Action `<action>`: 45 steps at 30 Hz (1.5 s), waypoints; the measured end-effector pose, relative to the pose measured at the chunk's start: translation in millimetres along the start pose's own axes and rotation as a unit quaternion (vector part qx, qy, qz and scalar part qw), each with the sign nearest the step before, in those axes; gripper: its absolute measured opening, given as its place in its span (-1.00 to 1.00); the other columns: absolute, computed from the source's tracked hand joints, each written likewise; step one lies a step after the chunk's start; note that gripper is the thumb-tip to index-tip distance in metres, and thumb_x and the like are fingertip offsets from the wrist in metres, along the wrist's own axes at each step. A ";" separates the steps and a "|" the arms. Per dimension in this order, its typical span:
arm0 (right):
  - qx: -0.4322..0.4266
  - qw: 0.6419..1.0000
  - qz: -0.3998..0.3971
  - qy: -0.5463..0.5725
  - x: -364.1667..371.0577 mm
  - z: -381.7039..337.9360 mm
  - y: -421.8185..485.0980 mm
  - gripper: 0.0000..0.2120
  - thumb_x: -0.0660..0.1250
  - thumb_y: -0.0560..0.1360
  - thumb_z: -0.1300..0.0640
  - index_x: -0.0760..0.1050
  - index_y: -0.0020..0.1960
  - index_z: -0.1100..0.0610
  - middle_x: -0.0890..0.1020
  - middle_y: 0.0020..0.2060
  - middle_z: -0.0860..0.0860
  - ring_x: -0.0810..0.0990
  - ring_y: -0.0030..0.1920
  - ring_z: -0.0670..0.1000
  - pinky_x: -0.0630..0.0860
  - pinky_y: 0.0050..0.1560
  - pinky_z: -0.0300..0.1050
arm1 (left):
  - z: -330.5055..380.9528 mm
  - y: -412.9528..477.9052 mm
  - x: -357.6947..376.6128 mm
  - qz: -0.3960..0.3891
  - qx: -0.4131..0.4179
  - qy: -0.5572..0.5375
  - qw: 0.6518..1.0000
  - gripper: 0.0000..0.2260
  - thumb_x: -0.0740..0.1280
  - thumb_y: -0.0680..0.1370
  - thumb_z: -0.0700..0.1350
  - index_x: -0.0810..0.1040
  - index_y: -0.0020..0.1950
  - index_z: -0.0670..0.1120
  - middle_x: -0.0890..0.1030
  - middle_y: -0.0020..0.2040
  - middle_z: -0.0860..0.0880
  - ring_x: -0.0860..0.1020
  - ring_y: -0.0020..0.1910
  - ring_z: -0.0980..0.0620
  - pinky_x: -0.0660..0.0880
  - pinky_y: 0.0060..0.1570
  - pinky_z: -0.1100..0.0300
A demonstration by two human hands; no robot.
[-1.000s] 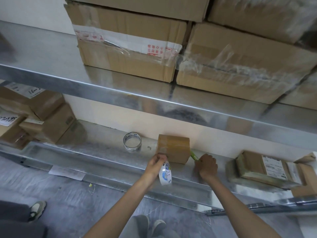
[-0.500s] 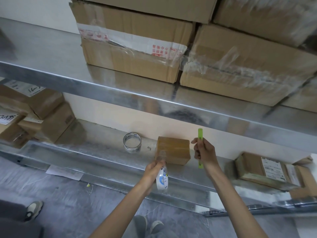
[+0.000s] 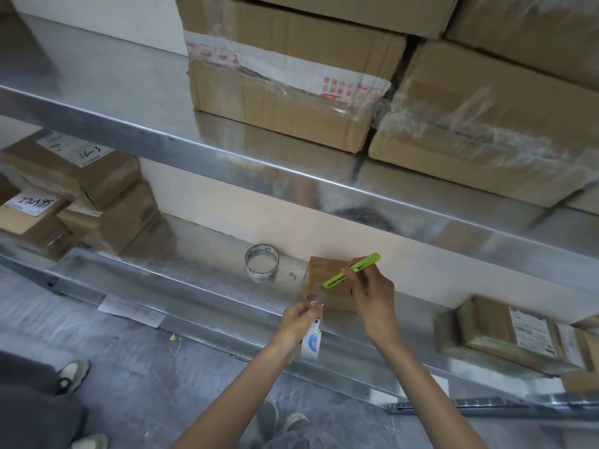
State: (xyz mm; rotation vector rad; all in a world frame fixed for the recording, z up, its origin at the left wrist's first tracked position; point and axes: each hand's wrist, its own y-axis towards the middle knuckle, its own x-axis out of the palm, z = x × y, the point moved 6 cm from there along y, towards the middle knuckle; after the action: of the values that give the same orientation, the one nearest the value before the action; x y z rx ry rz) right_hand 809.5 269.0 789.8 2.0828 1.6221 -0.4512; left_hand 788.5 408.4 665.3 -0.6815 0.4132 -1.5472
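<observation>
A small brown cardboard box (image 3: 334, 273) stands on the lower metal shelf (image 3: 201, 264). My left hand (image 3: 299, 319) grips a roll of clear tape (image 3: 311, 340) with a white and blue core, held at the box's front left corner; a strip of clear tape seems to run from it up to the box. My right hand (image 3: 372, 293) holds a lime-green utility knife (image 3: 351, 270) slanted over the box, its lower tip close to the box's left front edge.
A second tape roll (image 3: 262, 262) lies on the shelf left of the box. Labelled parcels (image 3: 505, 332) sit at the right and stacked cartons (image 3: 81, 196) at the left. Large taped cartons (image 3: 285, 69) fill the upper shelf. Another person's shoes (image 3: 73, 372) stand at lower left.
My right hand lifted the green knife off the shelf, held it upright, then tilted it down over the box. My left hand stayed at the box's corner with the tape roll.
</observation>
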 end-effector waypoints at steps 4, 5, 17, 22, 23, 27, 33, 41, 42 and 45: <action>-0.004 0.999 -0.026 -0.027 11.7 2.5 -6.9 -0.90 0.31 0.54 0.16 0.47 -0.14 0.14 0.54 -0.38 0.01 0.49 -0.40 -0.10 0.37 -0.27 -0.24 | 1.6 -1.3 1.1 0.007 0.009 -0.010 1.000 -0.94 0.36 0.55 -0.15 0.59 -0.05 -0.13 0.58 -0.16 -0.10 0.50 -0.24 0.00 0.46 -0.27 0.25; -0.007 0.999 -0.028 -0.031 13.8 1.2 -8.9 -0.91 0.31 0.54 0.18 0.47 -0.14 0.11 0.52 -0.41 -0.06 0.49 -0.39 -0.09 0.37 -0.26 -0.25 | 2.3 -1.5 1.2 0.008 0.011 -0.011 1.000 -0.95 0.36 0.55 -0.16 0.59 -0.06 -0.12 0.58 -0.16 -0.10 0.51 -0.22 0.00 0.46 -0.26 0.24; -0.053 0.995 -0.045 -0.078 27.0 4.8 -17.3 -0.94 0.37 0.49 0.28 0.58 -0.09 0.28 0.66 -0.25 0.08 0.52 -0.17 -0.05 0.33 -0.18 -0.46 | 6.9 -2.2 0.8 0.013 0.031 0.014 0.999 -0.93 0.32 0.56 -0.21 0.61 -0.07 -0.13 0.60 -0.12 -0.10 0.52 -0.15 -0.01 0.45 -0.13 0.20; -0.066 0.993 -0.058 -0.082 31.6 8.1 -19.9 -0.94 0.35 0.51 0.23 0.56 -0.06 0.23 0.65 -0.21 0.04 0.60 -0.22 -0.02 0.40 -0.15 -0.35 | 9.3 -1.2 1.5 0.015 0.035 0.015 0.999 -0.90 0.29 0.56 -0.23 0.60 -0.09 -0.13 0.57 -0.19 -0.07 0.51 -0.18 -0.01 0.45 -0.16 0.21; -0.066 0.992 -0.055 -0.089 31.2 9.0 -19.7 -0.93 0.35 0.51 0.22 0.56 -0.06 0.23 0.65 -0.22 0.05 0.60 -0.23 0.00 0.39 -0.16 -0.35 | 9.6 -0.7 1.7 0.013 0.037 0.019 0.999 -0.90 0.30 0.56 -0.23 0.60 -0.10 -0.12 0.58 -0.19 -0.07 0.51 -0.18 -0.02 0.44 -0.15 0.20; -0.077 0.988 -0.030 -0.129 27.7 8.6 -20.6 -0.91 0.38 0.49 0.23 0.55 -0.10 0.27 0.63 -0.24 0.08 0.59 -0.27 0.04 0.39 -0.22 -0.26 | 9.7 1.3 3.5 0.014 0.037 0.034 0.999 -0.90 0.31 0.55 -0.22 0.61 -0.11 -0.12 0.60 -0.15 -0.08 0.53 -0.14 -0.02 0.45 -0.09 0.17; -0.022 0.984 -0.023 -0.175 10.9 26.6 -16.5 -0.77 0.28 0.55 0.04 0.45 -0.14 0.20 0.58 -0.34 0.06 0.57 -0.34 0.11 0.47 -0.29 -0.04 | 12.4 7.8 1.6 0.030 0.047 0.062 0.997 -0.92 0.32 0.56 -0.17 0.59 0.00 -0.13 0.60 -0.12 -0.07 0.53 -0.15 0.01 0.43 -0.11 0.21; -0.068 0.957 -0.112 -0.259 22.5 9.7 0.5 -0.69 0.10 0.63 0.04 0.37 0.36 -0.05 0.53 0.11 -0.03 0.56 0.02 0.08 0.44 -0.12 -0.08 | 19.2 10.0 1.4 0.018 0.056 0.053 0.997 -0.93 0.34 0.53 -0.19 0.58 -0.15 -0.08 0.60 -0.21 -0.01 0.52 -0.18 0.02 0.42 -0.08 0.19; -0.067 0.943 -0.139 -0.297 30.4 12.5 4.6 -0.68 0.09 0.62 -0.02 0.34 0.36 -0.09 0.50 0.15 -0.05 0.54 0.07 0.07 0.43 -0.10 -0.08 | 20.2 10.8 0.6 0.018 0.057 0.057 0.997 -0.94 0.36 0.51 -0.16 0.57 -0.17 -0.06 0.60 -0.22 -0.02 0.52 -0.19 0.00 0.42 -0.09 0.18; -0.026 0.922 -0.184 -0.341 47.0 25.7 15.8 -0.60 0.14 0.58 -0.12 0.27 0.41 -0.12 0.44 0.28 -0.05 0.46 0.19 0.08 0.40 0.01 -0.11 | 24.4 14.5 -1.1 0.011 0.056 0.086 0.995 -0.89 0.34 0.53 -0.14 0.53 -0.20 -0.04 0.58 -0.24 -0.04 0.52 -0.19 -0.03 0.43 -0.13 0.16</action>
State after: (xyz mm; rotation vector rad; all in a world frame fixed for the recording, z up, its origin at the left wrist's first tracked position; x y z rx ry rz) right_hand 837.2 290.4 746.2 1.3329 1.5377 -1.1010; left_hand 815.3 411.4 674.4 -0.4571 0.4565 -1.6018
